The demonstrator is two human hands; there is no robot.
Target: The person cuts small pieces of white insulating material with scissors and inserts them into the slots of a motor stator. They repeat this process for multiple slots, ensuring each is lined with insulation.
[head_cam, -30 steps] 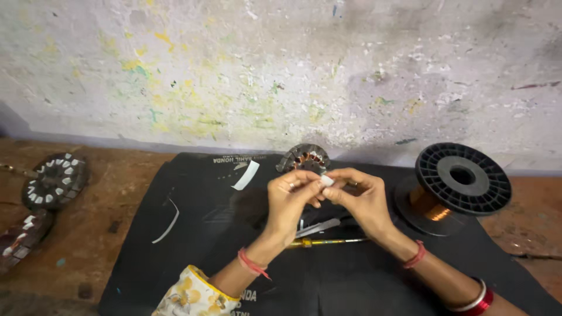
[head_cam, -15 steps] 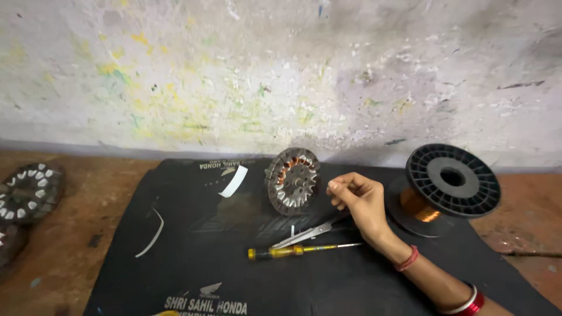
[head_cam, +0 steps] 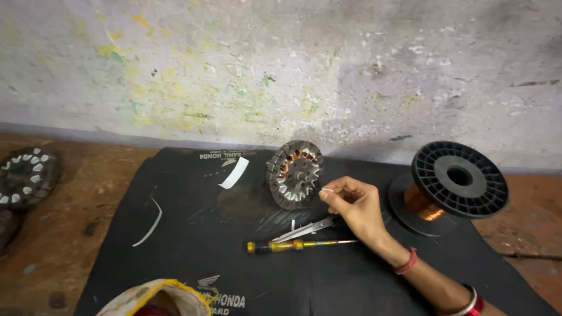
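My right hand rests on the black mat, fingers pinched on a small white paper strip. The strip's tip is just right of a round motor stator with copper windings, which stands on edge on the mat. Under the hand lie a pair of scissors and a yellow-handled screwdriver. My left hand is out of view; only a yellow-and-white piece of cloth shows at the bottom edge.
A black spool of copper wire stands at the right of the mat. Two white paper strips lie on the mat's left half. Another stator lies on the wooden surface at far left. A stained wall runs behind.
A second ago both hands were together at the stator. The left hand has pulled away out of view, and the stator now stands alone with the right hand beside it.
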